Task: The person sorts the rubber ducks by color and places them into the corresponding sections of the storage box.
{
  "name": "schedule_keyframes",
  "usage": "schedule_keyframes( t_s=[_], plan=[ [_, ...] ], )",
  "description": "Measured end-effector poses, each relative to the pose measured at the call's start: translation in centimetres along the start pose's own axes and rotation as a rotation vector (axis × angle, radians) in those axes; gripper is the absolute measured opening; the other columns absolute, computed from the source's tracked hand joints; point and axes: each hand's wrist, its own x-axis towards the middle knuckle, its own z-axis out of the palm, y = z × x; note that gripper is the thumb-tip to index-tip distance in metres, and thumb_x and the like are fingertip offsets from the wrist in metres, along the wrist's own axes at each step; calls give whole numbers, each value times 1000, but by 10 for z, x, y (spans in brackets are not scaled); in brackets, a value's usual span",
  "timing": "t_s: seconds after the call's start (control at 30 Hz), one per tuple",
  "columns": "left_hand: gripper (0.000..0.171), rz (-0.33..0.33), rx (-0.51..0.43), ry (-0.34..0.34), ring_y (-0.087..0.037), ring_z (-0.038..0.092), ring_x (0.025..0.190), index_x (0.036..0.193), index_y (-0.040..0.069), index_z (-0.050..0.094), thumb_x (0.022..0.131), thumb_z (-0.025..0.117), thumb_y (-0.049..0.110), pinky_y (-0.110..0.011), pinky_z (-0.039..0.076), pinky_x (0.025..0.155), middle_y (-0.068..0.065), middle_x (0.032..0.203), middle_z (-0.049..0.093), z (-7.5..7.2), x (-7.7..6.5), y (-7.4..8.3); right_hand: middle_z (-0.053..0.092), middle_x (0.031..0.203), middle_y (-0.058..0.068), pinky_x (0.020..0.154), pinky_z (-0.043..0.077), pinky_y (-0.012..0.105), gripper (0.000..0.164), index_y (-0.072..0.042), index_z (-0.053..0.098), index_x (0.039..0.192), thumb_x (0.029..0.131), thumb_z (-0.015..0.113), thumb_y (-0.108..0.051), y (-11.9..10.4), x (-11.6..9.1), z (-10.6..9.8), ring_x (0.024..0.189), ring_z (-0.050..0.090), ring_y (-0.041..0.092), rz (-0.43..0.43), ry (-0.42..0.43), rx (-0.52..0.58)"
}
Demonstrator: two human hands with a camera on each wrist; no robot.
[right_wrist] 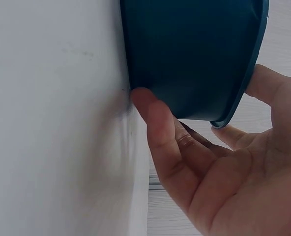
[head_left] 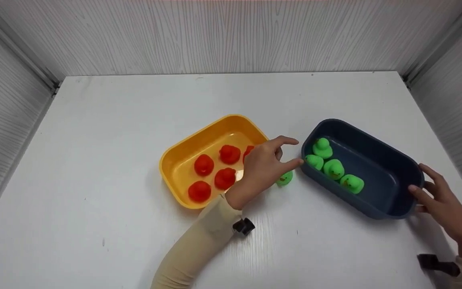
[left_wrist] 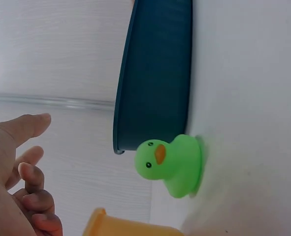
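My left hand [head_left: 263, 164] hovers between the two tubs with thumb and index finger spread, holding nothing. Below it a green rubber duck [head_left: 285, 178] stands on the table, partly hidden by the hand in the head view. The left wrist view shows this green duck [left_wrist: 177, 167] whole, apart from the fingers. On the right, my right hand [head_left: 441, 200] grips the end of a dark blue tub [head_left: 379, 160]; its thumb lies on the rim. Several green ducks [head_left: 334, 169] sit along that tub's near left side. In the right wrist view, fingertips [right_wrist: 145, 101] touch the tub's outer base.
A yellow tub [head_left: 193, 138] left of the blue one holds several red rubber ducks [head_left: 203, 165], some partly behind the left hand. Both tubs stand on a white table [head_left: 106, 132]. Pale wood-grain panels [head_left: 231, 36] enclose the back and sides.
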Motion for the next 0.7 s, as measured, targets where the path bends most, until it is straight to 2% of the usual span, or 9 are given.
schedule_keyframes(
  t_s=[0.13,0.2,0.37,0.53,0.7],
  plan=[
    [41,-31,52,-67,-9,33,54,117,28,68,79,78,40,-21,23,49,5,60,40,-3,0,-4,27,134,37,67,50,15,68,-31,1,155,103,43,-21,2,0,-1,90,53,-16,-2,-1,-7],
    [43,-45,92,-100,-11,34,55,119,29,67,79,77,42,-21,24,49,4,61,42,-5,0,-4,25,136,41,67,50,15,68,-31,0,155,103,43,-22,3,0,-1,90,52,-17,4,-1,-8],
    [49,-61,218,-161,-13,44,64,124,32,63,79,76,46,-21,35,55,2,71,52,-8,1,-5,20,137,48,66,50,14,68,-30,-1,155,103,42,-24,2,1,-1,88,50,-18,19,-1,11],
    [49,-54,311,-209,-14,52,75,124,34,62,79,75,47,-24,43,66,1,79,59,-6,0,-7,21,136,44,67,51,14,67,-30,0,155,103,42,-22,2,1,0,89,52,-17,7,1,13],
    [45,-48,357,-249,-15,53,80,122,35,64,80,74,48,-25,45,67,0,87,61,-8,-1,-8,24,134,41,67,51,15,67,-31,1,155,103,43,-21,2,1,0,90,53,-16,-5,0,6]
  ],
)
